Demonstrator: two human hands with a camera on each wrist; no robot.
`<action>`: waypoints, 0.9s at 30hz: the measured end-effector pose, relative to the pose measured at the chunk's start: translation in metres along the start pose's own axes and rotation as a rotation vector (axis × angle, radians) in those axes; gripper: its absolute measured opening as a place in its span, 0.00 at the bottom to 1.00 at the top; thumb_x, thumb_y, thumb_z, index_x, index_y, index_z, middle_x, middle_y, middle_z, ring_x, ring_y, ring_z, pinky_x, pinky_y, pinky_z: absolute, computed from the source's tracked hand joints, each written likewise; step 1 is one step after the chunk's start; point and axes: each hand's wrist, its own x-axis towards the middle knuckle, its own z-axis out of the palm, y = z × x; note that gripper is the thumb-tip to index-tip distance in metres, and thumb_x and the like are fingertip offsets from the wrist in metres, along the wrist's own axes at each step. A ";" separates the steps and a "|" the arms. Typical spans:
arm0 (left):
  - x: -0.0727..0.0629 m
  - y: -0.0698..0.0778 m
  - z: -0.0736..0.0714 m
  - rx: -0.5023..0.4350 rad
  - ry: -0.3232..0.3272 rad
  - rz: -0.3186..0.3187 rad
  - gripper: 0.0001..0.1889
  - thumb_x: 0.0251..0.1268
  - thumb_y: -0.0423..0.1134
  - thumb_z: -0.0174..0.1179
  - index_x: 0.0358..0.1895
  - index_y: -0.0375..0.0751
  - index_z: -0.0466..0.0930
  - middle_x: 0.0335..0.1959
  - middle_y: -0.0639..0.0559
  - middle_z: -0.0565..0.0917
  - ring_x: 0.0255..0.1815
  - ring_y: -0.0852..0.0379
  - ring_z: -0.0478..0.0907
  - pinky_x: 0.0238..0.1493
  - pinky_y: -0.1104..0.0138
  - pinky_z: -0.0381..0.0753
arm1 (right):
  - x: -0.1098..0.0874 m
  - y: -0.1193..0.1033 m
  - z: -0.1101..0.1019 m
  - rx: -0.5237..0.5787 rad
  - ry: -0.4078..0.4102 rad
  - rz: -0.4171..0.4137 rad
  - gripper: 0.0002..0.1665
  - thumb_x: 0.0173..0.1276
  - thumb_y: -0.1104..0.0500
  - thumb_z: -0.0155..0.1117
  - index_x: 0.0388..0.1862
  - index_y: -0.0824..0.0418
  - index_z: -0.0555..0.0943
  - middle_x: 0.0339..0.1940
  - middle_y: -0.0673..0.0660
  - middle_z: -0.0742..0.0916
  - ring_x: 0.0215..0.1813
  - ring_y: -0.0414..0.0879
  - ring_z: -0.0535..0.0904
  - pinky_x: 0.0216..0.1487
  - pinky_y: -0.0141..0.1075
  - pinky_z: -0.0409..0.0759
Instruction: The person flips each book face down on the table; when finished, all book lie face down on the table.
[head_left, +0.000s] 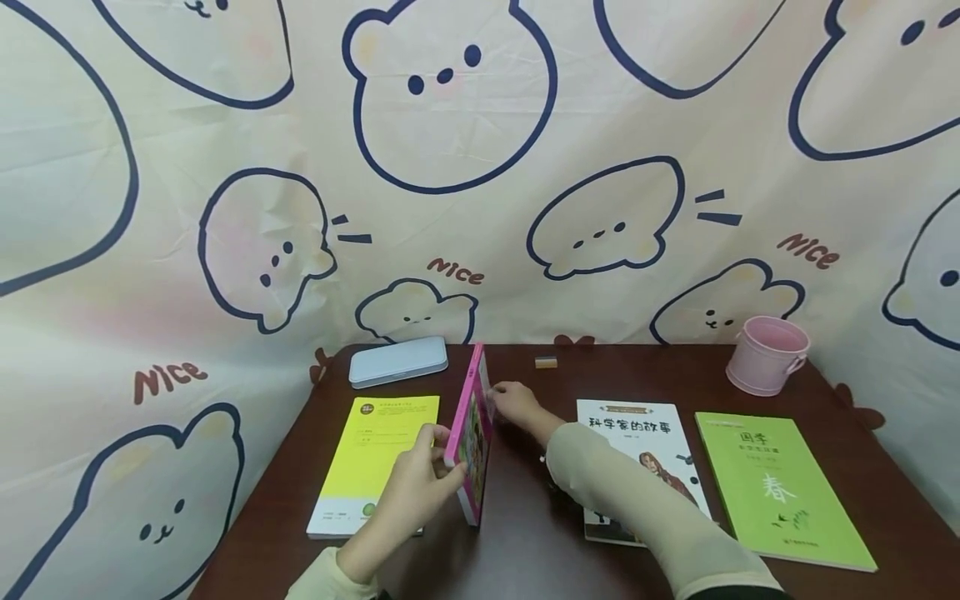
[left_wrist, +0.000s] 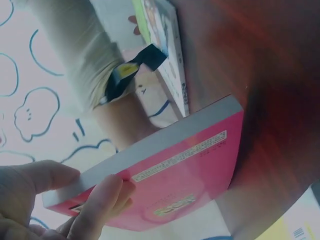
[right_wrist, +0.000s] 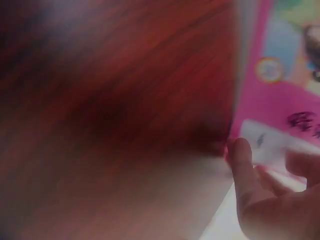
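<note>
A thick pink book point(head_left: 471, 433) stands upright on edge over the middle of the table, its colourful cover facing right. My left hand point(head_left: 426, 479) grips its near end, thumb and fingers on opposite sides. The left wrist view shows the pink back cover point(left_wrist: 185, 175) and the grey-white page edges point(left_wrist: 165, 142). At the far end of the book is my right hand point(head_left: 517, 406), with bent fingers. In the right wrist view these fingers point(right_wrist: 242, 155) hold a corner of the picture cover point(right_wrist: 280, 105); part of that grasp is hidden.
Left of the pink book lies a yellow book point(head_left: 375, 450), with a light-blue tin case point(head_left: 398, 362) behind it. A white book point(head_left: 637, 433) and a green book point(head_left: 783, 487) lie on the right. An eraser point(head_left: 546, 362) and a pink bucket point(head_left: 765, 358) stand at the back.
</note>
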 end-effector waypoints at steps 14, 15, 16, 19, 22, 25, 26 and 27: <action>0.003 -0.014 0.039 0.233 -0.084 0.132 0.33 0.53 0.45 0.67 0.62 0.44 0.64 0.39 0.55 0.81 0.35 0.61 0.79 0.36 0.67 0.79 | -0.014 -0.040 -0.027 -0.089 0.454 -0.009 0.17 0.59 0.46 0.60 0.40 0.56 0.77 0.26 0.53 0.79 0.30 0.48 0.72 0.30 0.37 0.69; 0.005 -0.021 0.045 0.256 -0.120 0.120 0.36 0.52 0.46 0.67 0.65 0.43 0.62 0.39 0.55 0.81 0.34 0.61 0.78 0.37 0.66 0.78 | -0.014 -0.037 -0.028 -0.079 0.475 -0.005 0.15 0.58 0.48 0.60 0.39 0.56 0.78 0.26 0.52 0.79 0.29 0.48 0.72 0.30 0.37 0.69; 0.009 -0.027 0.049 0.274 -0.153 0.117 0.40 0.51 0.46 0.67 0.67 0.43 0.60 0.40 0.54 0.80 0.34 0.61 0.77 0.36 0.65 0.77 | -0.013 -0.036 -0.031 -0.067 0.496 -0.007 0.14 0.58 0.49 0.60 0.37 0.56 0.78 0.25 0.53 0.79 0.29 0.47 0.72 0.30 0.36 0.69; 0.013 -0.042 0.060 0.337 -0.231 0.142 0.46 0.49 0.41 0.66 0.72 0.37 0.52 0.48 0.47 0.79 0.39 0.57 0.76 0.39 0.61 0.78 | -0.013 -0.028 -0.037 -0.044 0.531 -0.016 0.12 0.59 0.50 0.60 0.34 0.56 0.78 0.24 0.51 0.79 0.28 0.45 0.72 0.30 0.35 0.70; 0.008 -0.046 0.060 0.417 -0.227 0.209 0.46 0.47 0.35 0.63 0.72 0.32 0.52 0.59 0.40 0.75 0.46 0.53 0.77 0.44 0.58 0.79 | -0.018 -0.019 -0.042 -0.048 0.548 -0.039 0.10 0.60 0.51 0.58 0.28 0.56 0.75 0.19 0.49 0.76 0.25 0.43 0.70 0.29 0.34 0.69; 0.002 -0.045 0.056 0.515 -0.163 0.283 0.41 0.46 0.34 0.63 0.69 0.30 0.59 0.55 0.40 0.78 0.39 0.57 0.77 0.35 0.64 0.78 | -0.024 -0.008 -0.044 -0.070 0.538 -0.061 0.12 0.60 0.53 0.56 0.20 0.55 0.70 0.15 0.48 0.70 0.21 0.43 0.67 0.26 0.34 0.66; 0.000 -0.045 0.055 0.537 -0.149 0.301 0.40 0.45 0.34 0.63 0.68 0.30 0.61 0.50 0.41 0.81 0.34 0.59 0.76 0.30 0.67 0.76 | -0.025 -0.004 -0.045 -0.083 0.528 -0.057 0.13 0.59 0.53 0.56 0.18 0.54 0.69 0.14 0.48 0.70 0.20 0.43 0.66 0.25 0.34 0.65; -0.002 -0.045 0.054 0.556 -0.139 0.321 0.38 0.45 0.34 0.64 0.66 0.30 0.64 0.47 0.42 0.83 0.29 0.61 0.75 0.26 0.69 0.73 | -0.026 0.001 -0.046 -0.103 0.516 -0.056 0.13 0.59 0.53 0.56 0.17 0.54 0.68 0.13 0.48 0.69 0.20 0.43 0.66 0.24 0.34 0.64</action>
